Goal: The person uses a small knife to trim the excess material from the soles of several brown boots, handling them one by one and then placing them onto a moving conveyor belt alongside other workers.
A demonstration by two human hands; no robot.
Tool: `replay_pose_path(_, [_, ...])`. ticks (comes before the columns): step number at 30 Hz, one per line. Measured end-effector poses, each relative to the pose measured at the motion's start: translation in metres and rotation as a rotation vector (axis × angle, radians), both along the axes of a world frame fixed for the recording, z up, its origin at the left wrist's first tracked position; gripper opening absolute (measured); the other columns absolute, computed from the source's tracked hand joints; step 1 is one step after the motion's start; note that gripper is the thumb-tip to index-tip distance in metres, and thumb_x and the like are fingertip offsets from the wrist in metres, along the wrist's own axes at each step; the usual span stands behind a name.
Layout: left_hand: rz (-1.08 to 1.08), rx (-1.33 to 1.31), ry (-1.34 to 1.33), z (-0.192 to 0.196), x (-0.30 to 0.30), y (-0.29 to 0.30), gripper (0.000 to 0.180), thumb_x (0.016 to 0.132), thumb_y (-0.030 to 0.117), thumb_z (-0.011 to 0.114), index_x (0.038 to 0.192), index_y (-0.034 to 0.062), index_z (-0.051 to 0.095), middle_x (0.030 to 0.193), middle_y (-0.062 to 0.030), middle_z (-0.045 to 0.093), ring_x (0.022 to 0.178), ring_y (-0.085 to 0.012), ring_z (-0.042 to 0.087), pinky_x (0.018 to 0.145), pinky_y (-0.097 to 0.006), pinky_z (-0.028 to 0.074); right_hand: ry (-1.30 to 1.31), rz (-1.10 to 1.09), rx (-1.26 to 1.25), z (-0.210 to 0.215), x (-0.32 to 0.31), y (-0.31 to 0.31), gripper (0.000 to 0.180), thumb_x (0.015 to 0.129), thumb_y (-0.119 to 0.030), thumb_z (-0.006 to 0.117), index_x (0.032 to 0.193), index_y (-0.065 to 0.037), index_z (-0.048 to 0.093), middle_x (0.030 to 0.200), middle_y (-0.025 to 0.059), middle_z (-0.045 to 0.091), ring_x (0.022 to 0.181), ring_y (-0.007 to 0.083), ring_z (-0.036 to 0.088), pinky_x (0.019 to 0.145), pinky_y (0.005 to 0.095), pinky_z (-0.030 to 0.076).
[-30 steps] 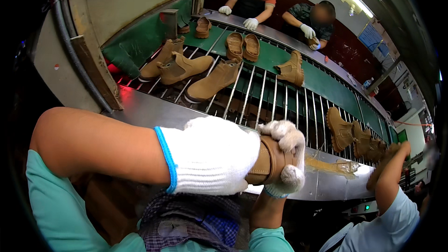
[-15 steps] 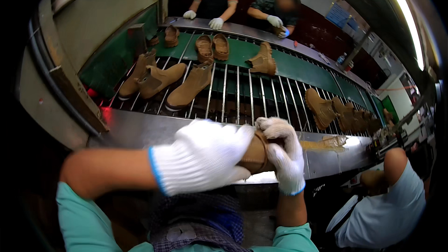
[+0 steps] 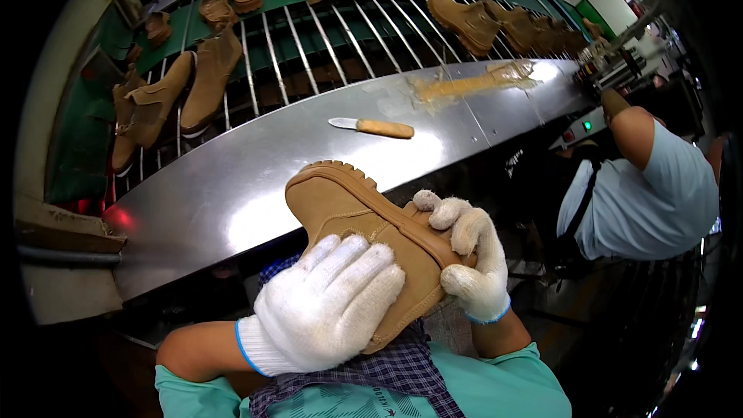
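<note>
We hold boot (image 3: 364, 220) tight: left hand (image 3: 329, 306) flat on side, right hand (image 3: 472, 263) fingers curled round sole. Knife (image 3: 371, 127) at 12 on tabletop (image 3: 232, 186). Boot may slip, bump knife.

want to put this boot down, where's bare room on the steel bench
The steel bench is bare left of the knife, and between the knife and the boot. Right of the knife lies a tan smear. The slatted conveyor behind is crowded with boots.
</note>
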State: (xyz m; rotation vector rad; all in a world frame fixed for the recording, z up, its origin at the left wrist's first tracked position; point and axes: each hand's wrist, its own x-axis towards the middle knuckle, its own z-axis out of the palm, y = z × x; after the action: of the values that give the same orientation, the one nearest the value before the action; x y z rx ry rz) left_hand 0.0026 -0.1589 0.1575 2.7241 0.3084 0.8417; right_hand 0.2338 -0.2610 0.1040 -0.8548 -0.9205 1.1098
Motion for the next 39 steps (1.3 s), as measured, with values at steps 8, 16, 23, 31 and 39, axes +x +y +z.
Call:
replay_pose_path(8, [-0.056,0.087,0.011,-0.024,0.005,-0.035,0.029,0.076,0.018,0.079,0.100,0.0026,0.079,0.107,-0.0194,0.076,0.099,-0.0356,0.076,0.085,-0.047,0.064,-0.089,-0.128,-0.234,-0.021,-0.015,-0.051,0.033,0.083,-0.003,0.079,0.099,-0.013,0.051,0.137,0.0100,0.054,0.144,0.0291,0.046,0.123,0.0494,0.036])
replay_pose_path(16, [-0.166,0.190,0.021,-0.069,-0.014,-0.065,0.028,0.084,0.026,0.075,0.104,0.0053,0.077,0.111,-0.0183,0.076,0.101,-0.0358,0.075,0.088,-0.050,0.061,-0.144,-0.222,-0.569,-0.025,-0.044,-0.077,0.047,0.088,-0.012,0.078,0.124,-0.005,0.050,0.140,0.0140,0.053,0.128,0.0228,0.055,0.111,0.0420,0.050])
replay_pose_path(23, [-0.259,0.289,0.102,-0.082,-0.031,-0.072,0.028,0.086,0.025,0.075,0.107,0.0068,0.077,0.114,-0.0168,0.076,0.108,-0.0356,0.075,0.095,-0.050,0.062,-0.486,-0.181,-0.721,-0.049,-0.053,-0.075,0.062,0.094,-0.027,0.079,0.143,0.001,0.053,0.132,0.0159,0.063,0.119,0.0223,0.062,0.105,0.0382,0.053])
replay_pose_path(31, [-0.289,0.300,0.111,-0.090,-0.057,-0.070,0.031,0.091,0.027,0.070,0.116,0.0089,0.074,0.122,-0.0153,0.075,0.111,-0.0323,0.075,0.103,-0.048,0.060,-0.415,0.054,-0.645,-0.060,-0.039,-0.064,0.056,0.103,-0.026,0.068,0.149,0.002,0.053,0.135,0.0125,0.064,0.120,0.0181,0.062,0.107,0.0350,0.052])
replay_pose_path(39, [-0.358,0.325,0.165,-0.099,-0.054,-0.068,0.037,0.093,0.031,0.066,0.119,0.0064,0.075,0.123,-0.0183,0.075,0.117,-0.0359,0.073,0.106,-0.051,0.059,-0.584,0.043,-0.558,-0.081,-0.055,-0.055,0.069,0.101,-0.024,0.071,0.157,0.003,0.042,0.144,0.0169,0.061,0.131,0.0251,0.060,0.111,0.0407,0.050])
